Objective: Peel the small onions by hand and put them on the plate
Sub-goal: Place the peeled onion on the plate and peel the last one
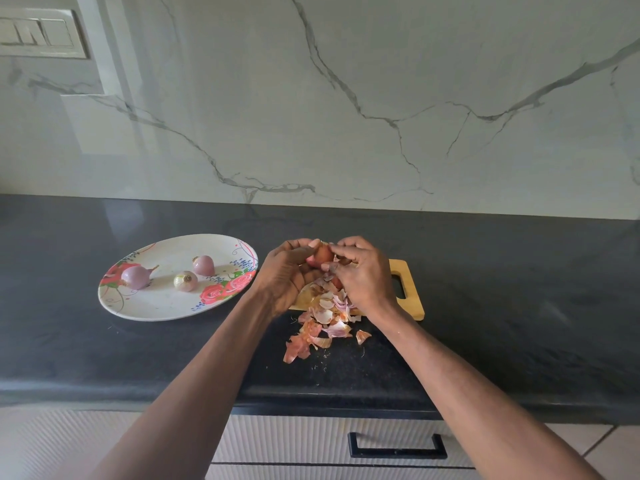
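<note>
Plate point(145, 306): left of both hands, holds three peeled onions point(136, 277).
Left hand point(287, 275): cups the onion point(322, 253), nearer the plate.
Right hand point(363, 271): pinches its skin.
Peels point(325, 327): below.

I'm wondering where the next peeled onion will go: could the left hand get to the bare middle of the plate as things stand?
Probably yes. The left hand holds the onion just beside the plate, nothing lies between them, and the three peeled onions leave bare plate nearby.
</note>
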